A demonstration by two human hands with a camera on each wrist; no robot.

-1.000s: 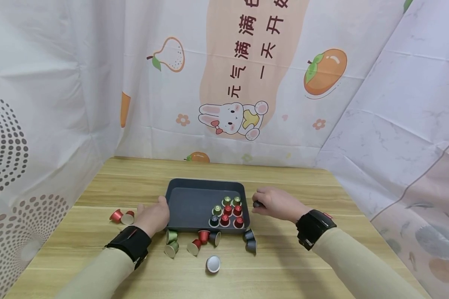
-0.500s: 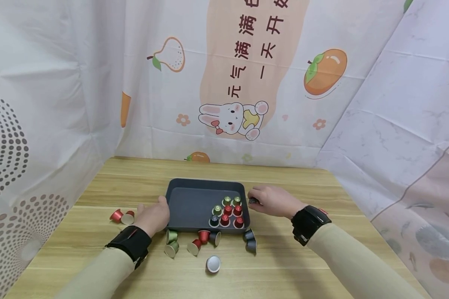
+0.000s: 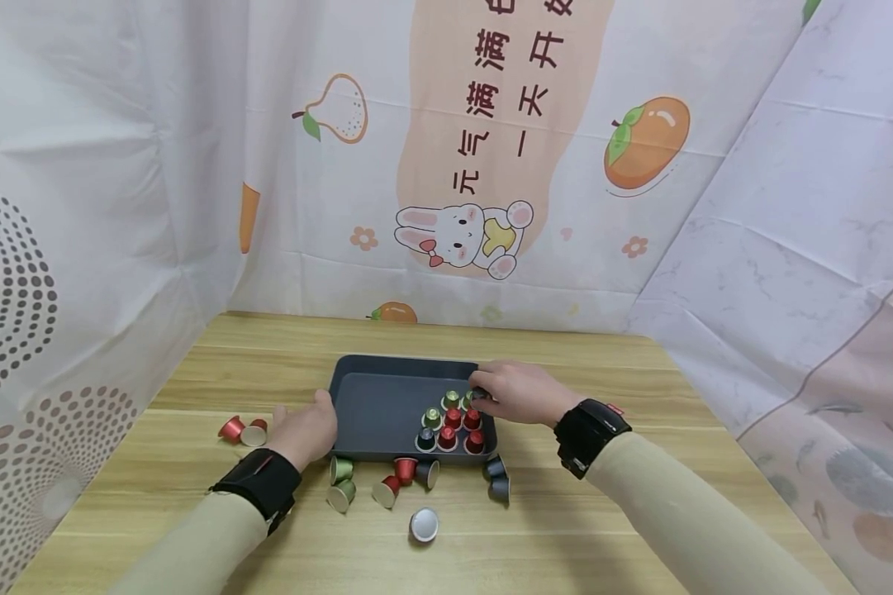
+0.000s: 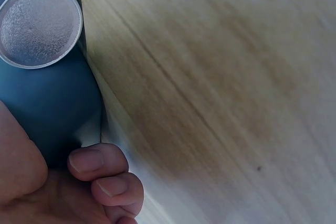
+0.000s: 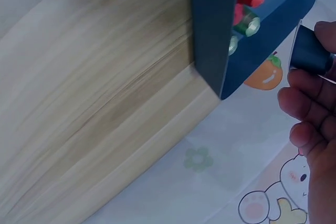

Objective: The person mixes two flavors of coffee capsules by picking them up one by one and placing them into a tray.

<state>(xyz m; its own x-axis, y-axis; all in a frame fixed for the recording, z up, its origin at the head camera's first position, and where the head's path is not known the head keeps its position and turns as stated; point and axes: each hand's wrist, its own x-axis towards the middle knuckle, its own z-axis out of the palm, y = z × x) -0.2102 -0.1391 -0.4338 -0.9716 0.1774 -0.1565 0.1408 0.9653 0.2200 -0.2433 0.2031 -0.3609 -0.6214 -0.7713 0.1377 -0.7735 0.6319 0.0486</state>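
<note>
A dark coffee capsule (image 5: pixel 310 51) is pinched between the thumb and fingers of my right hand (image 3: pixel 516 392), over the tray's right side in the head view. The dark grey baking tray (image 3: pixel 372 409) bears green, red and dark capsules grouped at its right front, standing with domes up, such as a red capsule (image 3: pixel 447 439). My left hand (image 3: pixel 305 426) holds the tray's left edge, the thumb up at the rim. In the left wrist view its fingers (image 4: pixel 100 161) curl by the tray wall, near a capsule's silvery lid (image 4: pixel 39 27).
Before the tray lie green capsules (image 3: pixel 340 496), red capsules (image 3: pixel 388 492) and dark capsules (image 3: pixel 500 489). One capsule (image 3: pixel 425 525) shows its pale lid nearer the front. Red capsules (image 3: pixel 232 429) lie left of my left hand. Printed cloth (image 3: pixel 327 281) hangs behind the wooden table (image 3: pixel 602 529).
My right hand has moved left with the dark capsule, from beside the tray to over its right side. My left hand and the tray have stayed still.
</note>
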